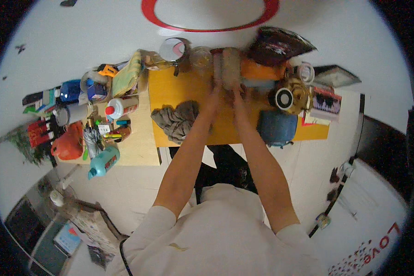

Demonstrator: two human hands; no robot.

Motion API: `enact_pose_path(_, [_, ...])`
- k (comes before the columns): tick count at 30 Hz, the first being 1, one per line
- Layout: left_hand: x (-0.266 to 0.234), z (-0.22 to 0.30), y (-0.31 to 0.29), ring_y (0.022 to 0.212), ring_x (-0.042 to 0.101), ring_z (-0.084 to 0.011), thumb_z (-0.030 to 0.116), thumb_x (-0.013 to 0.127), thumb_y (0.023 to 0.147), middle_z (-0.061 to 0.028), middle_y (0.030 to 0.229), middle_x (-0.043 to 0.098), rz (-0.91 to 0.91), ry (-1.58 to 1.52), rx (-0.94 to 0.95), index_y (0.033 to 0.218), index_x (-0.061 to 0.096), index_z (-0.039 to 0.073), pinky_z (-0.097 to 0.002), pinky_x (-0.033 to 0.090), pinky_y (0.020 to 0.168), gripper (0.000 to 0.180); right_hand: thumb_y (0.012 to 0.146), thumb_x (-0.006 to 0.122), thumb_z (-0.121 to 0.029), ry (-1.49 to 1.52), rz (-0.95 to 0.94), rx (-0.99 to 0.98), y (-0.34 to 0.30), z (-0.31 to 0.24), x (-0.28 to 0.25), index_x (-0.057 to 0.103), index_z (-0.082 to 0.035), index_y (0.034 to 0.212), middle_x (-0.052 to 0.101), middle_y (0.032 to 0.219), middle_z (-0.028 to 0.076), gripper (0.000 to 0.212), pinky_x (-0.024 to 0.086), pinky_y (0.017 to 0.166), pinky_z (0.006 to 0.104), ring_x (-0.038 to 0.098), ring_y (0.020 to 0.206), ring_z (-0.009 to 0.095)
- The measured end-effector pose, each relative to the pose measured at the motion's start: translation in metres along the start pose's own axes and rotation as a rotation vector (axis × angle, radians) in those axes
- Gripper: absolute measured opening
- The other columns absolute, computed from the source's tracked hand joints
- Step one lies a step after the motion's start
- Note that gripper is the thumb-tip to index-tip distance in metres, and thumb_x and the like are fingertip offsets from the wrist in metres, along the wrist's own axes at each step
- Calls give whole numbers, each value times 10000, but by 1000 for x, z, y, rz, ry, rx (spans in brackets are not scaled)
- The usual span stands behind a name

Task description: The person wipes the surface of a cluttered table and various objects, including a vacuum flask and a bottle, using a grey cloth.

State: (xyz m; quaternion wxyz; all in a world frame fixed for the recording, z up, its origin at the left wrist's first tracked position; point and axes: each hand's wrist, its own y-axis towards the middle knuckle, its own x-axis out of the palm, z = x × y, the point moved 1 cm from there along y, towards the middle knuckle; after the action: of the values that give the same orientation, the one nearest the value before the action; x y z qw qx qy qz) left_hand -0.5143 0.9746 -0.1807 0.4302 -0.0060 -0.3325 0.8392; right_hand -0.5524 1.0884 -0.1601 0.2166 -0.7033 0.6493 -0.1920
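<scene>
Both my arms reach forward over the yellow tabletop [170,87]. My left hand [215,92] and my right hand [238,93] are close together near the back of the table, and their fingers are smeared by motion. They are at the near end of a beige-grey, block-like thing [231,69], with a narrower dark reddish-grey thing [217,66] beside it on the left. Whether either hand grips these cannot be made out. A crumpled grey-brown cloth [177,120] lies to the left of my left forearm.
Left of the hands stand a round mirror [172,49], a red-capped white bottle [117,108] and a teal bottle [105,161]. To the right are a blue case [277,126], a dark bag [278,46], an orange box [262,70] and a round black-and-white item [283,98].
</scene>
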Motion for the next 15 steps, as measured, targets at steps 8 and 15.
enact_pose_path(8, [-33,28,-79,1203,605,-205,346,614,1043,-102,1326,625,-197,123,-111,1420,552,14,-341,491,1010,506,963,665,-513,-571,-143,-144,12,76,-68,490,-50,1454,565,1379,178,697,534,894,394,629,1121,266])
enact_pose_path(15, [-153,25,-203,1110,650,-183,237,638,1033,-78,1188,683,-72,216,-185,1338,604,5,-316,509,948,384,866,777,-441,-1113,-386,-400,-123,55,18,435,-172,1543,368,1577,260,805,410,1117,607,399,1429,468])
